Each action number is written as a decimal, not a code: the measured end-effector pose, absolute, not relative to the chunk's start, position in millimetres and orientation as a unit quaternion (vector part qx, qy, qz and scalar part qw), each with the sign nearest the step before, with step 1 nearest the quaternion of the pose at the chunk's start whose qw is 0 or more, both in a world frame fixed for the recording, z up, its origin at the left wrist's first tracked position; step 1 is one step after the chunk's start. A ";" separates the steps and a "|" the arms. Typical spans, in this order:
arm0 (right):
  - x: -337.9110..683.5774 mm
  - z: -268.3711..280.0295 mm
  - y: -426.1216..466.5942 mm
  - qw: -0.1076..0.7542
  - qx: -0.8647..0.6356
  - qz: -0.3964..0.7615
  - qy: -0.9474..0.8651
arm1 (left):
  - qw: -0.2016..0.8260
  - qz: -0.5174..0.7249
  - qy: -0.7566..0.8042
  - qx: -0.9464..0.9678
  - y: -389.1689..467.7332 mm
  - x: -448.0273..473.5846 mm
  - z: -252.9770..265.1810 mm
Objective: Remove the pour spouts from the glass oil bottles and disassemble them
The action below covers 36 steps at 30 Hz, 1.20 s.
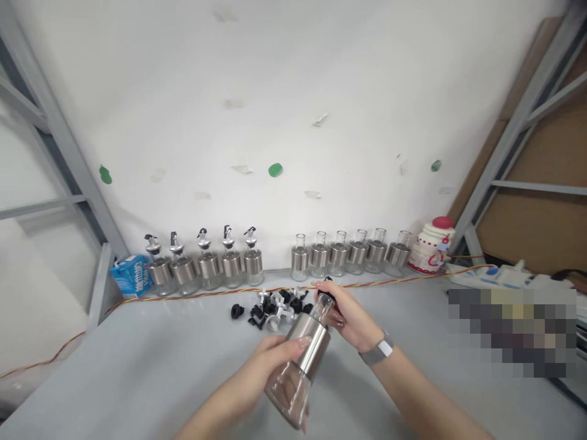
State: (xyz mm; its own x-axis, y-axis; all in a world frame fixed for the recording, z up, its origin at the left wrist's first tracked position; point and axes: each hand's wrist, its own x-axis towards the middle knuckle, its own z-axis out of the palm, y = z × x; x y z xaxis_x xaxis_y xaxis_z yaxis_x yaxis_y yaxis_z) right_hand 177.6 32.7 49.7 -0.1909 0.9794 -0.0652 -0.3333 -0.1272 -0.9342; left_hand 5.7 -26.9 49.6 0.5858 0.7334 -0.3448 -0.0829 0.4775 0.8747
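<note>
My left hand point(279, 354) is wrapped round a glass oil bottle point(313, 348) with a brushed-metal band, held tilted above the table with its neck up and to the right. At its mouth, my right hand point(351, 315) is closed on a black stopper point(326, 296), which sits on or in the neck; how deep I cannot tell. A pile of loose black and silver pourer parts point(277, 305) lies just beyond the bottle. My right wrist wears a band with a pale face.
Along the wall stand several bottles with pourers point(208, 269) at left and several open-necked bottles point(339, 256) at right. A blue carton point(132, 276), a white-and-red jar point(431, 247) and a twisted cable point(367, 283) are at the back. A pixelated patch covers the right side.
</note>
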 end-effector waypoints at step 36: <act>178.3 61.2 11.5 0.289 -0.311 0.597 -0.681 | 0.650 0.503 0.429 0.375 -12.5 3.8 38.0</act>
